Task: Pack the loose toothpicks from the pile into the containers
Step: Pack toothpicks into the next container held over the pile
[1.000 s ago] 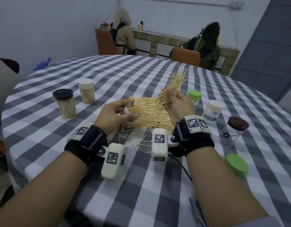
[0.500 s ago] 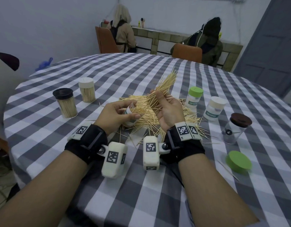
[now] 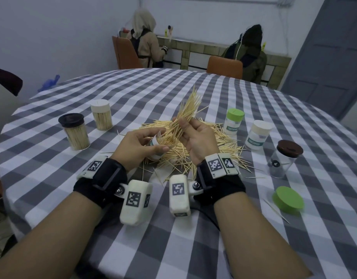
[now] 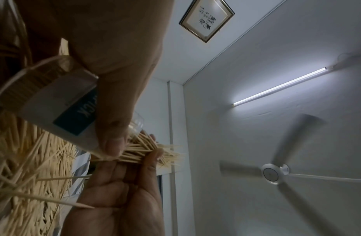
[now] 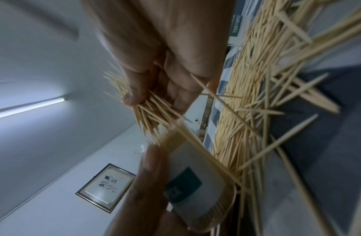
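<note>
- We see the left hand [image 3: 138,144] wrapped around an open container [image 3: 155,147], its fingers [image 4: 113,143] curled round the white label, the mouth tilted toward the right hand.
- The right hand [image 3: 195,140] grips a bundle of toothpicks [image 3: 185,115], fingers [image 5: 135,94] and thumb clamped on its middle; the far ends fan up toward 12 o'clock and the near ends reach the container's mouth (whether any tips are past the rim we cannot tell from above).
- In the left wrist view, the container already shows toothpicks stacked inside its clear base.
- The loose pile [image 3: 219,141] lies on the checked surface [image 3: 173,228] under and just beyond both hands, spreading toward 2 o'clock, with strays trailing toward the wrists.
- At 10 o'clock stand two filled jars, one with a black lid [image 3: 75,131], one with a white lid [image 3: 101,114], both upright and well apart from the pile.
- At 2 o'clock, a green-capped bottle [image 3: 233,121] and a white-capped bottle [image 3: 258,134] stand beside the pile's edge.
- Further out at 3 o'clock, a clear jar with a brown lid [image 3: 285,158]; a loose green lid [image 3: 288,199] lies flat at 4 o'clock.
</note>
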